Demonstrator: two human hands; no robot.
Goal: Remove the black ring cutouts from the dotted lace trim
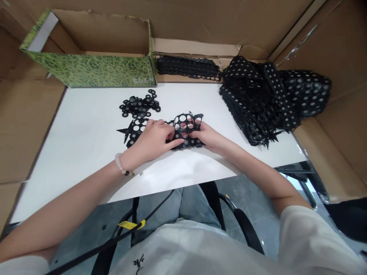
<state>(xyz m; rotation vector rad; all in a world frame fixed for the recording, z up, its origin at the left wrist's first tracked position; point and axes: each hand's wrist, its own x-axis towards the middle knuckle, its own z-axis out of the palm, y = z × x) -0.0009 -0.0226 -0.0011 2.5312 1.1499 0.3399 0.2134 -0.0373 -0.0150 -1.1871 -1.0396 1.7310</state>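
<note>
A black perforated sheet (185, 143) lies on the white table (86, 126) in front of me. Some of its round holes are open, while others still have grey-centred discs in them. My left hand (156, 138) rests across its middle, thumb and fingers closed on the sheet. My right hand (208, 135) pinches the right end, where a flap of the sheet is folded up; part of its fingers shows through the holes. Just behind the left hand is a loose pile of small black rings (139, 106).
A green patterned box (100, 70) stands open at the back left. Beside it lies a stack of punched black sheets (187, 68). A large heap of dotted black sheets (252, 99) covers the table's right side. Cardboard walls (200, 19) enclose the back and sides.
</note>
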